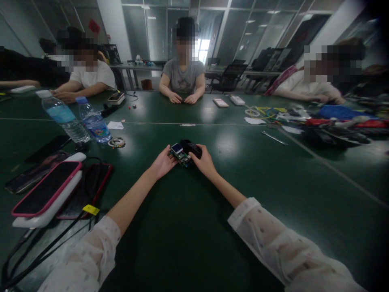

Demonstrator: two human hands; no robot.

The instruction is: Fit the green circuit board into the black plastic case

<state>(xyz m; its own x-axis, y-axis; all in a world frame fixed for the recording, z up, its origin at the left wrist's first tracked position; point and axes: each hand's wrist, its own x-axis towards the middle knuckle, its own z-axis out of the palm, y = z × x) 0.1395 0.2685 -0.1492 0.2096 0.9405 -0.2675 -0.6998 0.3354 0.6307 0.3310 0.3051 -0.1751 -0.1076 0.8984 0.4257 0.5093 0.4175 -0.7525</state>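
Green PCB (184, 159) btwn both hands (164, 163) (205, 161)

Before you spreads a dark green table (267, 174), its surface crossed by pale seams and glossy with reflected light. At the far side you see a glass partition (158, 36), 1 white pillar (114, 32) toward the left, and a bright window (203, 49) around the centre. A black office chair (231, 77) stands right of it, and a red decoration (94, 27) hangs at far left.
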